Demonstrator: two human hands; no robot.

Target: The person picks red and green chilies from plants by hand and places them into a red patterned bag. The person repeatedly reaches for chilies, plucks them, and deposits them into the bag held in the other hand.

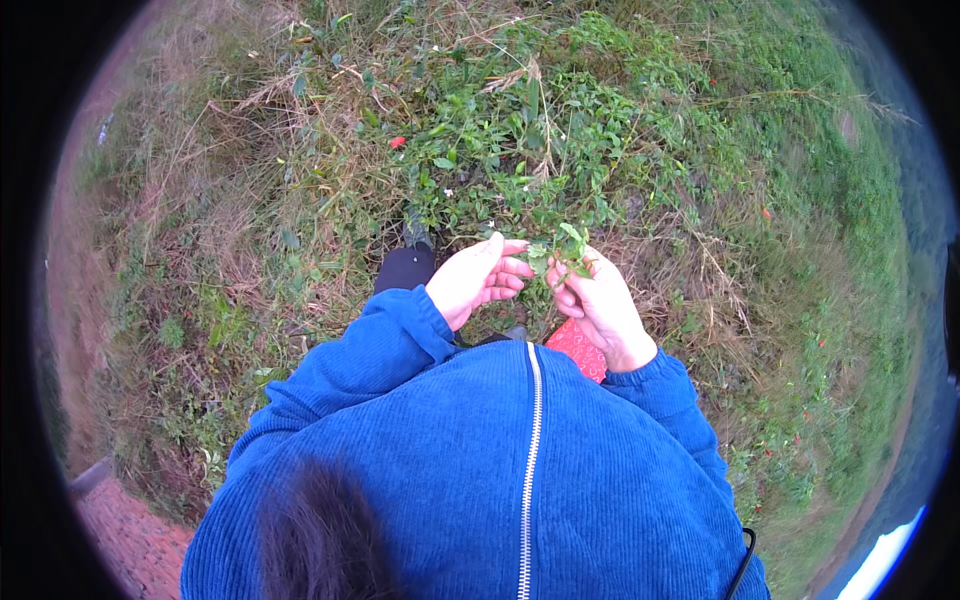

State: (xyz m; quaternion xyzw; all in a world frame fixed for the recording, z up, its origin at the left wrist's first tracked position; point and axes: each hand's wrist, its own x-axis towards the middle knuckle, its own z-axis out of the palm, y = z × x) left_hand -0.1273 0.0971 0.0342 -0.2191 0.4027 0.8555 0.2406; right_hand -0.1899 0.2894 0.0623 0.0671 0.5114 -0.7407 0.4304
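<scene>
My right hand [600, 300] pinches a small bunch of green leaves [571, 246] between thumb and fingers, in front of my chest. Close on its left is my left hand [480, 281], palm turned inward, with its fingertips at the edge of a leaf [537, 256]; whether they grip it is not clear. Beneath my right wrist shows part of a red patterned bag or cloth [576, 349]. Low leafy plants [510, 180] with green pods or peppers among their leaves grow just beyond my hands.
Dry grass [247, 150] and weeds surround the plants. A red thing [397, 142] lies among the stems, and small red spots dot the greenery at right. My dark-clad knee [406, 268] is below my left hand. Reddish paving [131, 529] lies at the lower left.
</scene>
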